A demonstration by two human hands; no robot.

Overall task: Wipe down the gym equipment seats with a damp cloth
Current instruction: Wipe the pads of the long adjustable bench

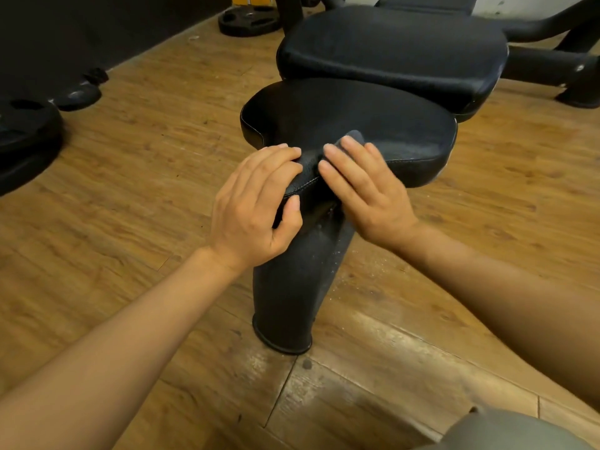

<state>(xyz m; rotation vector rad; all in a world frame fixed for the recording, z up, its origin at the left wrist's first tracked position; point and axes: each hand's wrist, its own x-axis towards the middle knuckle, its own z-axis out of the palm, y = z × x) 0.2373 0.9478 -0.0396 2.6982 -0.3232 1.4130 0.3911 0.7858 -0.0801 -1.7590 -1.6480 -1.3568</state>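
Observation:
A black padded seat [350, 118] stands on a thick black post [289, 287] in the middle of the view. My left hand [256, 206] grips the seat's near edge, fingers on top and thumb underneath. My right hand [363, 186] lies flat on a dark grey cloth [352, 138] and presses it onto the seat's near part. Only a small fold of the cloth shows past my fingertips. A second, larger black pad [389, 50] lies just behind the seat.
Wooden floor [146, 151] surrounds the post. Black weight plates lie at the left edge [26, 131] and at the back [250, 19]. Black frame tubes [548, 64] run at the back right. A dark wall [81, 30] closes off the far left.

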